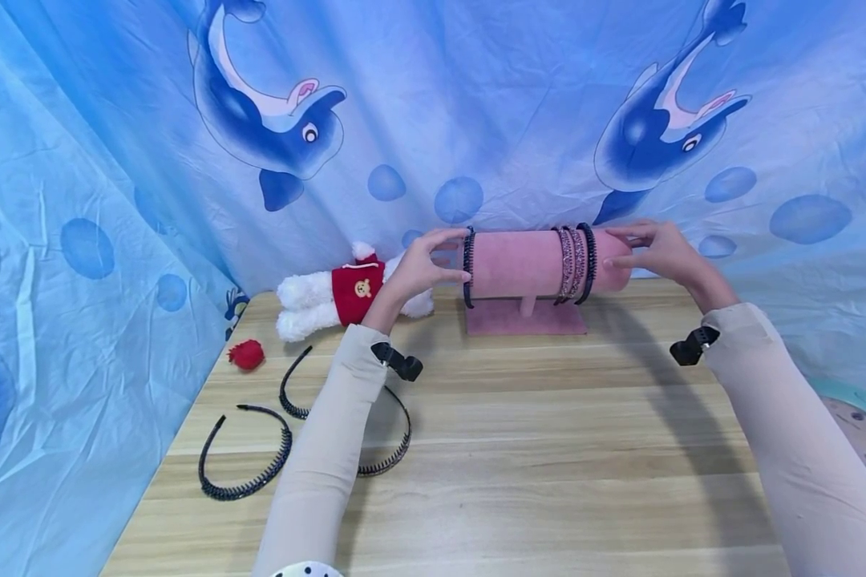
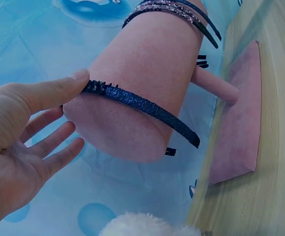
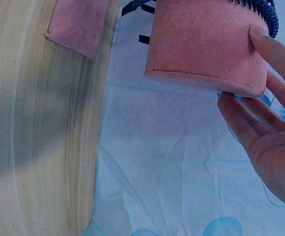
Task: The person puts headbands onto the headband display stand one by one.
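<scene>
A pink plush headband stand (image 1: 517, 264) has a horizontal roll on a post and flat base. Around the roll's left end sits a dark blue glittery headband (image 2: 147, 110); my left hand (image 1: 420, 268) pinches it between thumb and index finger, the other fingers spread apart. On the right end my right hand (image 1: 657, 252) grips the roll, its thumb (image 3: 275, 49) on the front and fingers behind and at the end face. Near that hand, pink sparkly headbands (image 1: 572, 263) and another dark headband (image 1: 589, 263) circle the roll.
Two dark toothed headbands lie on the wooden table, one headband (image 1: 241, 490) left and another headband (image 1: 397, 458) partly under my left forearm. A white plush toy (image 1: 306, 296) in a red top and a red fuzzy ball (image 1: 246, 354) lie at the left. A blue dolphin-print curtain (image 1: 520, 120) hangs behind.
</scene>
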Demonstrator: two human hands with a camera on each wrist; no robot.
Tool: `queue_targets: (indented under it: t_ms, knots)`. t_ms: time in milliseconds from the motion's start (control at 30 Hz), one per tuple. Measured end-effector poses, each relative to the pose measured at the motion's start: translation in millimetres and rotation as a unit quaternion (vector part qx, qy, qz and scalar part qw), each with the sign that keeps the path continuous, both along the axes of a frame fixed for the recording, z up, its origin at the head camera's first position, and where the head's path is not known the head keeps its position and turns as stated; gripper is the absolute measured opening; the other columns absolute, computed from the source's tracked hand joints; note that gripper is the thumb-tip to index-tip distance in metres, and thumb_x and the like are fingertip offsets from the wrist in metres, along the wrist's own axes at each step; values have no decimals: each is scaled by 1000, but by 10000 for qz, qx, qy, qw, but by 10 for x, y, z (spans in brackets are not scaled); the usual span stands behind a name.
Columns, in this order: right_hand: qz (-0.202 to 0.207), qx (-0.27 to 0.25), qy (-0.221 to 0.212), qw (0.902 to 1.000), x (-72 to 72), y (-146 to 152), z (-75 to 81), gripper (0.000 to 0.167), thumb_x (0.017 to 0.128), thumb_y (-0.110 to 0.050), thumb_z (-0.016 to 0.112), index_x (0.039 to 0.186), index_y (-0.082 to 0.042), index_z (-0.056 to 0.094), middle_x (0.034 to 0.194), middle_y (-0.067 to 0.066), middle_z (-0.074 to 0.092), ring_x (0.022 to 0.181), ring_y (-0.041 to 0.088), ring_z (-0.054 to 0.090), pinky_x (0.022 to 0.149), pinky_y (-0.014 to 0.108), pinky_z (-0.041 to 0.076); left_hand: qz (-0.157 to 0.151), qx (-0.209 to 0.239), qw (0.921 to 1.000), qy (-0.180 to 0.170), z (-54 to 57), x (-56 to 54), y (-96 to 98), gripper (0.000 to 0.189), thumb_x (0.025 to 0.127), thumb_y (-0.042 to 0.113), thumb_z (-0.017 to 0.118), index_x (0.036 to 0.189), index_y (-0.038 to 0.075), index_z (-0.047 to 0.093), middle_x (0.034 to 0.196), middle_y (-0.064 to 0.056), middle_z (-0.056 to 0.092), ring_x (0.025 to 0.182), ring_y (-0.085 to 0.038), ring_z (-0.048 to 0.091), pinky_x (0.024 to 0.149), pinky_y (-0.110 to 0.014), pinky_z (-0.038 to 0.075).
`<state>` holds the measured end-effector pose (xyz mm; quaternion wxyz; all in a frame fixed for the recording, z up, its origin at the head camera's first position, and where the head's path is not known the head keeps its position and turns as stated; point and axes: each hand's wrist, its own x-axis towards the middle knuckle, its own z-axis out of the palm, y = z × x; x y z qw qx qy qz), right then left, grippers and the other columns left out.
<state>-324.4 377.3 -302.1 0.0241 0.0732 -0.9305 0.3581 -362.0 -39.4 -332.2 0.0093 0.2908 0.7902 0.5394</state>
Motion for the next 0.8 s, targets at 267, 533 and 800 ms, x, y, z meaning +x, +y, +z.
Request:
queue_targets:
  t_ms: [267, 533, 800]
  knots:
    - [-12, 30, -80, 10000, -5, -2, -9, 71, 86, -30, 83, 148, -9, 54, 155, 22, 45, 130, 40, 53, 73, 7, 46, -62, -340, 9993, 166, 16, -38, 24, 71, 81, 9, 87, 145, 14, 58, 157, -4, 46, 143, -25, 46, 119, -47, 43]
    - [3, 1, -67, 10000, -15, 5, 7, 72, 86, -30, 83, 148, -8, 53, 155, 23, 44, 132, 42, 51, 74, 5, 45, 36, -960, 9927, 727, 46, -60, 114, 72, 80, 18, 89, 145, 18, 58, 156, -3, 49, 147, -22, 41, 122, -45, 39]
    - [-15, 34, -72, 10000, -8, -1, 6, 71, 86, -30, 83, 148, -8, 53, 156, 23, 44, 130, 42, 52, 73, 6, 46, 136, -1321, 9832, 1252, 61, -81, 250, 74, 76, 20, 92, 143, 18, 60, 154, -4, 52, 147, -23, 42, 126, -42, 30]
